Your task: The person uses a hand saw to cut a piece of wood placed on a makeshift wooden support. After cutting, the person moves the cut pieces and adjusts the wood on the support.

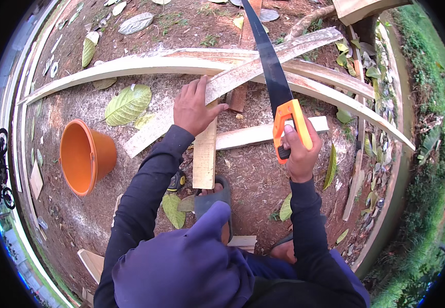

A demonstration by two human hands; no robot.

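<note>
Standing open, an orange bucket [105, 151] flanks the plank [234, 81].

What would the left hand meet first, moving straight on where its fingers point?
Probably the long pale wooden beam lying crosswise just ahead of the left hand; depth is unclear, so the hand might pass above it.

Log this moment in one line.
left hand: on diagonal plank | right hand: gripping orange-handled saw | blade: crosses plank in view, contact unclear | nearby: orange bucket, left side
</note>
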